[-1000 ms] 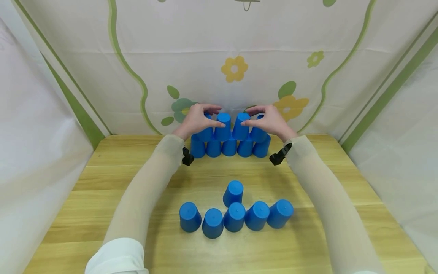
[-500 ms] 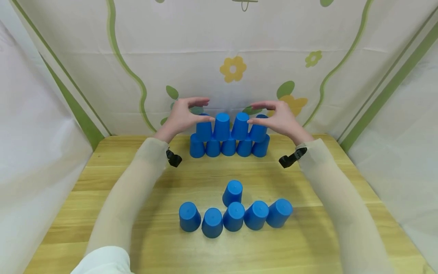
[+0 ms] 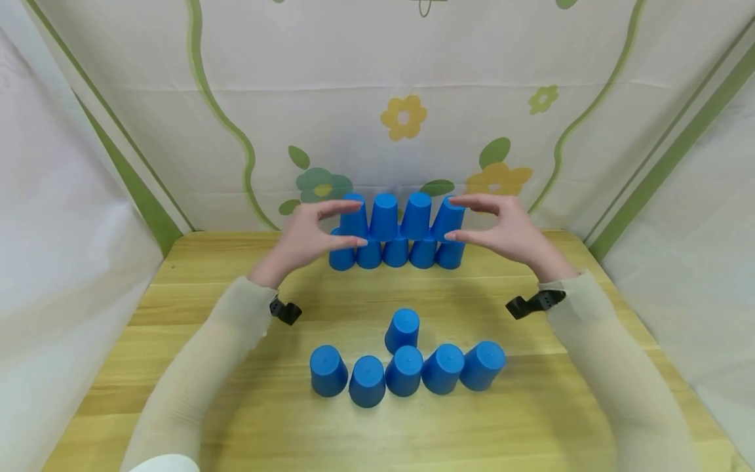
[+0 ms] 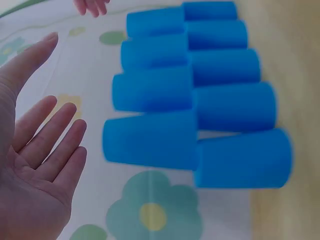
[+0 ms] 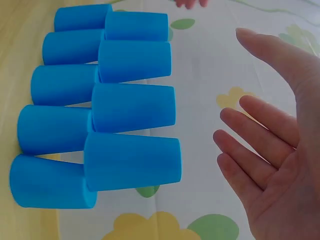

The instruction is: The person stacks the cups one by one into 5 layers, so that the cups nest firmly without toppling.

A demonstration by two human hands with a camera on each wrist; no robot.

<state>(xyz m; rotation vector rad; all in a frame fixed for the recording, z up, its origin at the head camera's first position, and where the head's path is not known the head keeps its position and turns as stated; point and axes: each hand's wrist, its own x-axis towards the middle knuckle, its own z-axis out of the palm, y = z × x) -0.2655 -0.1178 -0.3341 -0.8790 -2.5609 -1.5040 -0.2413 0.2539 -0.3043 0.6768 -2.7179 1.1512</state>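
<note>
Upside-down blue plastic cups stand in two tiers at the back of the table. Upper cups such as the blue cup [image 3: 384, 217] bridge the lower row, where another blue cup [image 3: 395, 253] sits. My left hand [image 3: 302, 240] hovers by the left end of the stack, thumb and fingers spread. My right hand [image 3: 508, 228] is held likewise at the right end. In the left wrist view, a gap separates the left hand [image 4: 42, 170] from the nearest upper cup [image 4: 152, 140]. The right wrist view also shows the right hand [image 5: 275, 170] apart from the cups.
Closer to the person, several more inverted blue cups [image 3: 404, 372] form a loose row, with a single cup [image 3: 404, 330] just behind it. A white flowered curtain [image 3: 330, 124] hangs right behind the stack. Wood-grain table [image 3: 206, 308] lies underneath.
Both hands have drawn away from the two inner upper cups, outward to the sides and back toward the person. The cups stay where they were.
</note>
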